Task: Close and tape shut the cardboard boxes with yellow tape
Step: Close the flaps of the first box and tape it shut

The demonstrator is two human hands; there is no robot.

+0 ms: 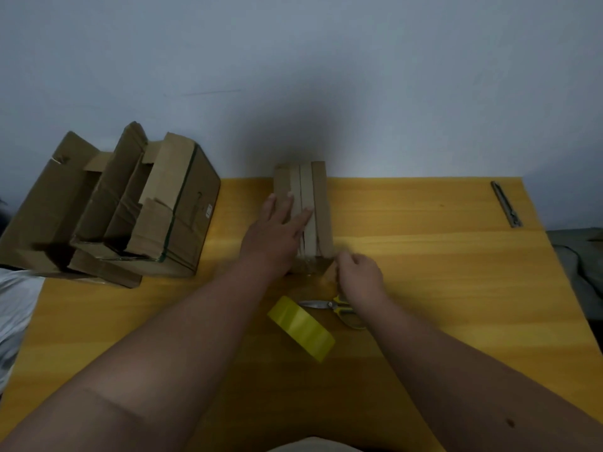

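Note:
A small closed cardboard box [318, 203] stands mid-table, with pale tape strips running along its top. My left hand [277, 230] lies flat on the box's top, fingers straight and spread. My right hand [359, 274] is at the box's near right corner with its fingers curled, pinching what looks like a tape end or flap there; the blur hides which. A roll of yellow tape [301, 327] lies on the table just in front of the box, between my forearms.
Scissors [336, 306] with yellow-grey handles lie beside the roll, partly under my right wrist. Several open, larger cardboard boxes [114, 207] crowd the table's left end. A utility knife [505, 203] lies at the far right of the yellow table [456, 288].

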